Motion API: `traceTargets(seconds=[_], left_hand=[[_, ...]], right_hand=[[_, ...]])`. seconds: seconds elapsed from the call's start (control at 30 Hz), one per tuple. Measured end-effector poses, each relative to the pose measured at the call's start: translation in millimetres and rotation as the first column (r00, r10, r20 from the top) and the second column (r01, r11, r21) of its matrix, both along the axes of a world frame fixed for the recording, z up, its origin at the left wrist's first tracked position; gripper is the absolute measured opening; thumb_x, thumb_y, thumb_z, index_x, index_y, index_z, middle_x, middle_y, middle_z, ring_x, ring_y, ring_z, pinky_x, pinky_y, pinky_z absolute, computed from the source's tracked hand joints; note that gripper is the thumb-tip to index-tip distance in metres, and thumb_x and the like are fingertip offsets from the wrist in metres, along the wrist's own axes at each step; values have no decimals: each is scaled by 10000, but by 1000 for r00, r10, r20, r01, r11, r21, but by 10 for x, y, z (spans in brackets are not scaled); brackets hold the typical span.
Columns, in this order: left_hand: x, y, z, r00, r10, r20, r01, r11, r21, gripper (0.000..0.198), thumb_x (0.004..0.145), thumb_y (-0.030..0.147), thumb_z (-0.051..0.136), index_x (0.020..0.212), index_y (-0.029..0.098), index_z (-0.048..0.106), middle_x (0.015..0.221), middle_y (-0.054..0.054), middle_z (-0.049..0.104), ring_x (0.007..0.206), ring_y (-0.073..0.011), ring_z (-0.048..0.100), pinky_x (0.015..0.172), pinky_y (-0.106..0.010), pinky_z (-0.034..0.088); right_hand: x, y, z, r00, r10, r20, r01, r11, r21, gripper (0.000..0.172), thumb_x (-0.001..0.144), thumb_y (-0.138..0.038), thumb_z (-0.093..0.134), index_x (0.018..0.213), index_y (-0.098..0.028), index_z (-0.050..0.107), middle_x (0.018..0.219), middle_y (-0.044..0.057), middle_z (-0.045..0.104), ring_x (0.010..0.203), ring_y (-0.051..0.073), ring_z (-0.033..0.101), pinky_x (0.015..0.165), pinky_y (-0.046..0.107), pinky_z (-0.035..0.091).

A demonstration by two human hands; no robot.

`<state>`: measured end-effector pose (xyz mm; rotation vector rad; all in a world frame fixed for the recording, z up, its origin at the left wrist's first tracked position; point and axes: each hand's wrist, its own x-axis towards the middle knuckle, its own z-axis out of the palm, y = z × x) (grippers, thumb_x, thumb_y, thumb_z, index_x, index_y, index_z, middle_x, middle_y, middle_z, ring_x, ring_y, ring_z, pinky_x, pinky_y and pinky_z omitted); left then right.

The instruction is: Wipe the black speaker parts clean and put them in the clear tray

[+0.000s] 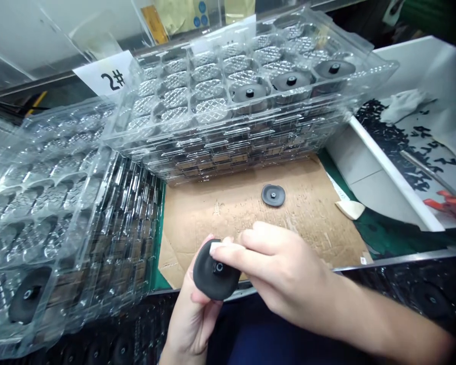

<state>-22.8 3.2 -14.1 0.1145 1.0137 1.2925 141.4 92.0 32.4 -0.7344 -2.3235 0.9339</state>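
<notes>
My left hand holds a black rubber disc with a small central hub, its fingers behind the disc. My right hand pinches a small white piece and presses it on the disc's upper edge. Another black disc lies flat on a scored cardboard sheet, beyond both hands. A white wedge-shaped piece rests at the sheet's right edge. Several black discs sit in the top clear tray.
Stacked clear plastic trays stand behind the cardboard, with another stack at left. To the right, a white bin holds black scraps, a white cloth and a red-handled tool. A "2#" card stands at back.
</notes>
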Motion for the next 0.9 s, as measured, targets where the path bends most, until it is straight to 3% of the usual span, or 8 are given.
traceTargets(seconds=[0.1,0.23,0.37,0.53,0.67,0.73,0.8,0.9], left_hand=[[-11,-13,84,992,-59,109,63,997,-35,489,599,409,754,1069,326,649,1172,-30,641,1058,-241,597,929,-319,470],[6,18,184,973,-124,197,126,992,0,562,515,448,773,1058,379,643,1201,-22,627,1059,-255,601,887,-302,492],[4,39,129,974,-99,204,101,995,2,535,540,468,744,1060,395,639,1194,19,633,1105,-254,570,881,-268,495],[28,-18,1,992,-55,112,48,996,69,559,600,476,708,1140,400,586,1234,4,605,1151,-281,530,995,-376,418],[128,-30,-53,993,103,-51,-94,983,155,558,589,362,774,1121,340,606,1189,-19,634,1122,-238,558,907,-261,483],[148,-23,-73,978,173,-119,-149,972,184,594,556,321,803,1115,325,601,1178,-10,640,1075,-212,589,868,-221,499],[129,-18,-92,966,215,-141,-183,960,213,583,573,300,797,1119,319,592,1177,-6,640,1037,-210,613,861,-237,509],[76,-22,-111,967,226,-116,-188,944,270,556,613,251,780,1132,301,586,1177,-14,641,1055,-219,602,893,-243,489]], right_hand=[[24,102,-121,984,-96,-149,53,961,-271,275,906,-160,450,1116,-254,599,974,2,642,839,133,582,741,247,476],[192,62,-460,896,-417,-149,243,744,-623,230,876,-252,525,1101,-247,575,1051,11,634,886,142,604,723,233,490],[345,-84,-719,910,-412,-51,246,633,-734,240,866,-301,513,1089,-211,521,856,21,629,723,140,597,597,224,479],[300,-143,-502,908,-419,1,340,738,-583,172,869,-274,507,1031,-232,547,807,-4,622,656,121,571,550,210,450],[55,-187,-148,949,-297,-103,263,930,-256,235,879,-191,495,1104,-226,555,970,13,648,805,135,596,693,240,471],[-29,-204,-24,979,-185,-81,168,969,-178,258,890,-157,453,1121,-181,567,983,45,653,871,160,598,778,282,461],[-25,-204,39,1000,1,-3,-2,943,-334,239,882,-151,459,1058,-188,616,916,24,670,818,149,612,736,260,465],[113,-190,-20,985,175,-1,-133,742,-657,187,830,-157,550,946,-242,669,867,-46,686,749,106,622,643,187,450]])
